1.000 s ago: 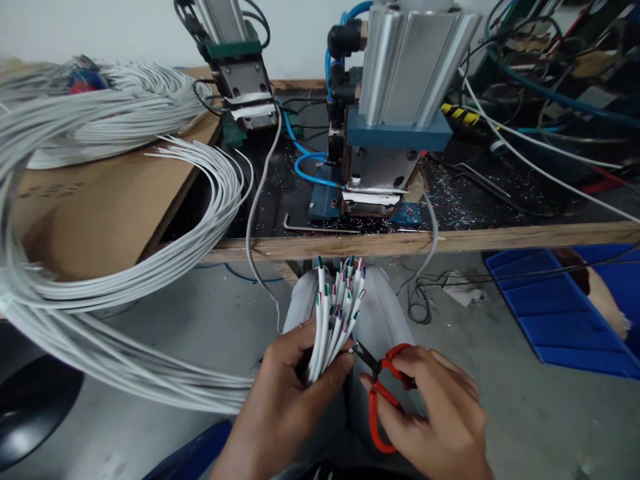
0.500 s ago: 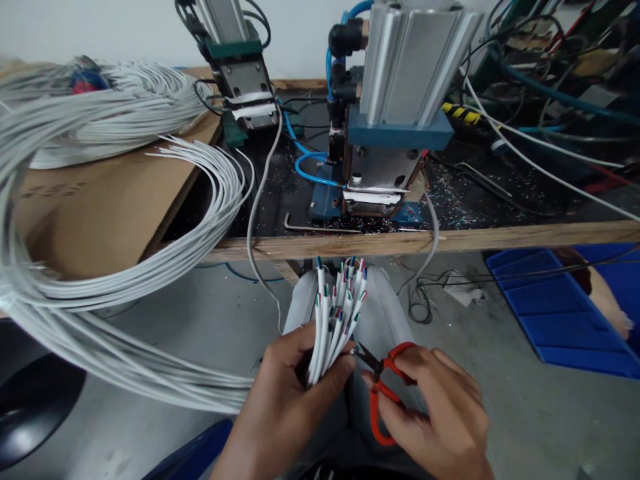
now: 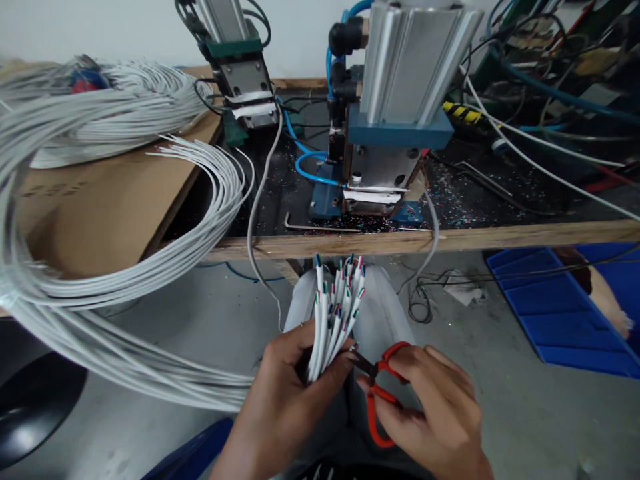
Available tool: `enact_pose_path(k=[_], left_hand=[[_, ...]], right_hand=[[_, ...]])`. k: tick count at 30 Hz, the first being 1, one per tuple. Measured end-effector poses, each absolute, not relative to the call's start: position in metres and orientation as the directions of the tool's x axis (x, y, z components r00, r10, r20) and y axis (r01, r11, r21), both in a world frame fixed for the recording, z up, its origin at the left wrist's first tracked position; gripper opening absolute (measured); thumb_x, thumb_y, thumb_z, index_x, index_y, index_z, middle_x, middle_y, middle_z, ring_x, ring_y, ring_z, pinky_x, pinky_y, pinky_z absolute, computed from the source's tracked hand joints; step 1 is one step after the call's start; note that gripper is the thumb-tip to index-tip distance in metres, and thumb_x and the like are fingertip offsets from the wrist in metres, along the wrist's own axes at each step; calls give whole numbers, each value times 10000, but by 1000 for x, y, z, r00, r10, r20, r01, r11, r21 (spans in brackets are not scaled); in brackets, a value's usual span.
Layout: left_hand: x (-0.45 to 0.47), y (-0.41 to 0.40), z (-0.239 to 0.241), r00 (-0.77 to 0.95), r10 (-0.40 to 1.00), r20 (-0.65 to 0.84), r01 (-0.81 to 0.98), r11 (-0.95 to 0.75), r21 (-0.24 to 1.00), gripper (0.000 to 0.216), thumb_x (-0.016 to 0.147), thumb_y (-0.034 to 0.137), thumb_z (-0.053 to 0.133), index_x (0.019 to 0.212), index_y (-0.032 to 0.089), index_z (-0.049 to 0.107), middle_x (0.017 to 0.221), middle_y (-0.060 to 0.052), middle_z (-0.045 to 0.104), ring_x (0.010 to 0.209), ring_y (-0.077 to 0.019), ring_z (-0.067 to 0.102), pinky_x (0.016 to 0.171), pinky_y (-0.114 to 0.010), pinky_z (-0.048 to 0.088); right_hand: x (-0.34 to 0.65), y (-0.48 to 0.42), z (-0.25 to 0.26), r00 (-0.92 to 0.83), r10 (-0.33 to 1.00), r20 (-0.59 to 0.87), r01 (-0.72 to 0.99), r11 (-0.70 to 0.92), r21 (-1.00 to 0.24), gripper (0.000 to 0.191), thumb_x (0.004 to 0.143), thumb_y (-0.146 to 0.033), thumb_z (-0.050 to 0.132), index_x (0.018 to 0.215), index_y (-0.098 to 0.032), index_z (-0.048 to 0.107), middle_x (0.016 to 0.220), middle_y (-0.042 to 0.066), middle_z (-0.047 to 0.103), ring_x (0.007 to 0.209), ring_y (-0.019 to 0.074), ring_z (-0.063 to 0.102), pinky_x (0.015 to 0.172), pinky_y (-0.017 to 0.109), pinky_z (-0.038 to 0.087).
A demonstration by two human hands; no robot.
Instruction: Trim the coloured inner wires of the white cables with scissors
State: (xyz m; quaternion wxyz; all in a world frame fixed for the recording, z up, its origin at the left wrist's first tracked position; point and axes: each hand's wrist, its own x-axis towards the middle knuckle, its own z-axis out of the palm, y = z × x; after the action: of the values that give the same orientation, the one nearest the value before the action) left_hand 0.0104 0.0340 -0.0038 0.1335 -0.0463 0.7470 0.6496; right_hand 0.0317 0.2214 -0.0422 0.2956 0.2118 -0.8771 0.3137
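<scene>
My left hand (image 3: pixel 287 397) is closed around a bundle of white cables (image 3: pixel 333 313) whose stripped ends, showing red, green and blue cores, fan upward over my lap. My right hand (image 3: pixel 430 407) grips red-handled scissors (image 3: pixel 376 393). Their dark blades point left and touch the bundle just above my left thumb. The cables run from my left hand down and away to the left as a long white sweep (image 3: pixel 100 340).
A wooden-edged bench (image 3: pixel 450 240) carries two pneumatic machines (image 3: pixel 400 107) (image 3: pixel 240 67), blue hoses and an L-shaped hex key (image 3: pixel 310 227). More white cable coils (image 3: pixel 100 113) lie on cardboard (image 3: pixel 100 213) at left. A blue bin (image 3: pixel 560 313) sits on the floor at right.
My right hand and the scissors have shifted slightly left, bringing the blade tips closer against the bundle. My left hand and the cables have held still.
</scene>
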Motion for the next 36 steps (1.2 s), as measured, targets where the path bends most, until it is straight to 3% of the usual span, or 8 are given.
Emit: enact_pose_path(k=[5, 15, 25, 36], left_hand=[[9, 33, 0, -964, 100, -248, -227, 184, 956, 140, 855, 273, 718, 776, 178, 785, 736, -19, 744, 718, -197, 651, 672, -257, 513], [12, 33, -2, -956, 138, -258, -226, 209, 951, 163, 885, 283, 714, 780, 177, 779, 733, -18, 751, 726, -196, 646, 673, -259, 497], [9, 34, -3, -959, 147, -241, -216, 167, 962, 144, 900, 257, 720, 795, 203, 803, 756, 0, 787, 746, -185, 675, 701, -240, 513], [8, 36, -3, -966, 108, -236, -204, 244, 948, 159, 889, 272, 707, 781, 186, 784, 736, -4, 725, 716, -182, 610, 654, -249, 487]], right_hand=[[31, 223, -42, -722, -151, 676, -540, 733, -414, 148, 959, -153, 742, 885, -182, 618, 708, -18, 625, 616, 138, 554, 619, 320, 476], [30, 224, -43, -721, -164, 673, -530, 757, -383, 150, 1001, -171, 692, 872, -181, 617, 709, -10, 653, 620, 137, 572, 640, 316, 481], [29, 227, -45, -707, -212, 675, -561, 749, -353, 146, 977, -140, 721, 867, -168, 629, 693, 4, 642, 601, 152, 560, 583, 334, 444], [30, 232, -41, -728, -243, 641, -575, 725, -379, 134, 961, -110, 733, 875, -163, 645, 685, 7, 673, 564, 147, 550, 546, 334, 466]])
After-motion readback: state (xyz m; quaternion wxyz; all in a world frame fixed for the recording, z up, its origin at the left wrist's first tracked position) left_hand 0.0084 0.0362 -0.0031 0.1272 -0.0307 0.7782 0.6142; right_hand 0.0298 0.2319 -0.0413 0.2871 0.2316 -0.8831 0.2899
